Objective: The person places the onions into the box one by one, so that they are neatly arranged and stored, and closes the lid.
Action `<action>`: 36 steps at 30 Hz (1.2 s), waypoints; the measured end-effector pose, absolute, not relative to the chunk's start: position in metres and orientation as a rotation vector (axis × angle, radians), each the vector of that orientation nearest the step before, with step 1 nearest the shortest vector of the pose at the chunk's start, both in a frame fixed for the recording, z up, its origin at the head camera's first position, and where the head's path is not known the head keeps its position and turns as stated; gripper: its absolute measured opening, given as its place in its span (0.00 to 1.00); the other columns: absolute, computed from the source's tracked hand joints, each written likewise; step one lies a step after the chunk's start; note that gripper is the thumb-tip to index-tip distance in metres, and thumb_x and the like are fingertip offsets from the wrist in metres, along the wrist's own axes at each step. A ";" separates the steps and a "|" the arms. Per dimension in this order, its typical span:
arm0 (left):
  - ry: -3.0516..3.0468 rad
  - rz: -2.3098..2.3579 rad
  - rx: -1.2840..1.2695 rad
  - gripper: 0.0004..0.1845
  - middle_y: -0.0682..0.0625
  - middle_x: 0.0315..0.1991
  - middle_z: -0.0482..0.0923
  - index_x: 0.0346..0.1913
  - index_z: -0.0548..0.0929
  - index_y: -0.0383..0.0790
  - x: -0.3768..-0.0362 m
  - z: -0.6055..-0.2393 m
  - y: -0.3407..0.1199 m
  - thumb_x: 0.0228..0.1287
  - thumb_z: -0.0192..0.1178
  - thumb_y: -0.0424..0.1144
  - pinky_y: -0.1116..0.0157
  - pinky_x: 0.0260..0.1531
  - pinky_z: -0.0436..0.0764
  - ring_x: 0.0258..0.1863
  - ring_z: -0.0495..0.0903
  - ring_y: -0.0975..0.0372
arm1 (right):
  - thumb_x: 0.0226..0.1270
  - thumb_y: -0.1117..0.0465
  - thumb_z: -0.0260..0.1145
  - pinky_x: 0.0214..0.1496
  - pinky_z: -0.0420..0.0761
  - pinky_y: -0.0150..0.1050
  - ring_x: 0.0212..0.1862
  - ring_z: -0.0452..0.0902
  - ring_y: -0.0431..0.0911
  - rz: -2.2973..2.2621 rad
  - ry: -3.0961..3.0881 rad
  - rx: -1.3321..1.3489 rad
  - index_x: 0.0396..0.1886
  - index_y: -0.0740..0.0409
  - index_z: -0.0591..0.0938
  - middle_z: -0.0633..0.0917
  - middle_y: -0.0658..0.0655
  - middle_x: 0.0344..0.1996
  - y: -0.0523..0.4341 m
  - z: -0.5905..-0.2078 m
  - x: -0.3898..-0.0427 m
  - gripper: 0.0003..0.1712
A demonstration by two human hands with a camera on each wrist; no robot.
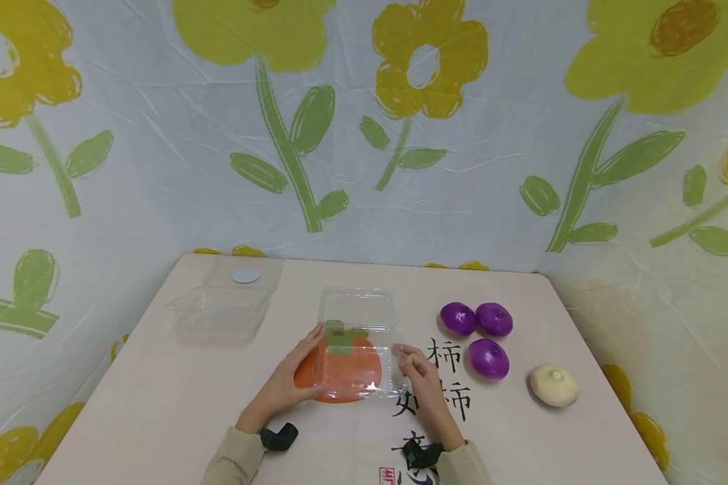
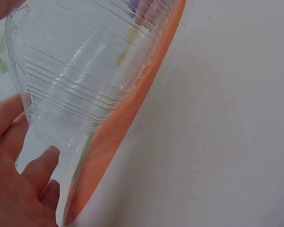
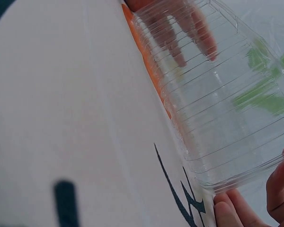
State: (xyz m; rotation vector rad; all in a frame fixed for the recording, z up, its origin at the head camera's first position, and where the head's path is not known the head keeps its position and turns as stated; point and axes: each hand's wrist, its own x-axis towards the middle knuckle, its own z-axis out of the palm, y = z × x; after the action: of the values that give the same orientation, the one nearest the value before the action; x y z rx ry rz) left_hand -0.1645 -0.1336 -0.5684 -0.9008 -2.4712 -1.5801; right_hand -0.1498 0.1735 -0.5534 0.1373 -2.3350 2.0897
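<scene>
1. A clear plastic clamshell box stands open at the middle of the surface, over a printed orange persimmon picture.
2. The left hand holds the box's left side, its fingers lying along the ribbed wall; the left wrist view shows the fingers resting against the clear plastic.
3. The right hand pinches the box's right edge between its fingertips; the right wrist view shows the fingertips at the rim of the box.
4. Three purple onions lie in a cluster to the right of the box, apart from it.
5. A pale onion lies further right, near the surface's edge.
6. A second clear box stands open at the far left, with a round grey sticker on its lid.
</scene>
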 end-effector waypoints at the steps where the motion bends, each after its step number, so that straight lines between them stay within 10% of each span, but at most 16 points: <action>1: -2.470 -1.582 -0.904 0.49 0.48 0.79 0.49 0.77 0.60 0.41 -0.165 -0.569 -0.134 0.54 0.74 0.44 0.41 0.62 0.71 0.76 0.52 0.50 | 0.75 0.63 0.56 0.68 0.66 0.37 0.68 0.69 0.55 2.088 -2.336 0.138 0.26 0.67 0.72 0.77 0.59 0.63 0.174 -0.553 -0.150 0.16; 7: -2.471 -1.541 -0.896 0.49 0.50 0.79 0.50 0.76 0.61 0.40 -0.165 -0.568 -0.134 0.54 0.74 0.47 0.39 0.68 0.60 0.78 0.46 0.51 | 0.75 0.63 0.55 0.70 0.64 0.43 0.68 0.69 0.53 2.102 -2.348 0.106 0.26 0.68 0.73 0.77 0.58 0.64 0.173 -0.550 -0.149 0.16; 14: -2.446 -1.450 -0.923 0.50 0.47 0.79 0.52 0.76 0.61 0.37 -0.168 -0.569 -0.134 0.53 0.73 0.49 0.67 0.75 0.39 0.78 0.44 0.50 | 0.73 0.66 0.56 0.72 0.65 0.48 0.67 0.71 0.55 2.081 -2.387 0.085 0.27 0.69 0.73 0.78 0.61 0.63 0.175 -0.543 -0.151 0.13; 24: -2.447 -1.424 -0.927 0.50 0.45 0.78 0.52 0.76 0.60 0.36 -0.166 -0.567 -0.135 0.54 0.73 0.49 0.64 0.76 0.37 0.78 0.45 0.49 | 0.72 0.68 0.60 0.67 0.72 0.49 0.62 0.75 0.58 1.859 -2.511 0.111 0.50 0.69 0.79 0.80 0.66 0.58 0.198 -0.512 -0.143 0.11; 36: -2.437 -1.439 -0.934 0.50 0.46 0.79 0.51 0.76 0.60 0.37 -0.166 -0.567 -0.135 0.53 0.74 0.48 0.62 0.76 0.37 0.78 0.44 0.47 | 0.67 0.81 0.56 0.64 0.73 0.31 0.59 0.77 0.41 1.605 -2.034 0.388 0.53 0.77 0.76 0.80 0.73 0.51 0.247 -0.481 -0.136 0.15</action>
State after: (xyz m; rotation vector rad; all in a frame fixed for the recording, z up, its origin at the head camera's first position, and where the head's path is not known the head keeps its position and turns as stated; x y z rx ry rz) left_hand -0.1664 -0.1346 -0.5675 -0.9345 -2.4371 -1.4386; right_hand -0.1355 0.2475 -0.4814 0.3878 -2.0339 1.6051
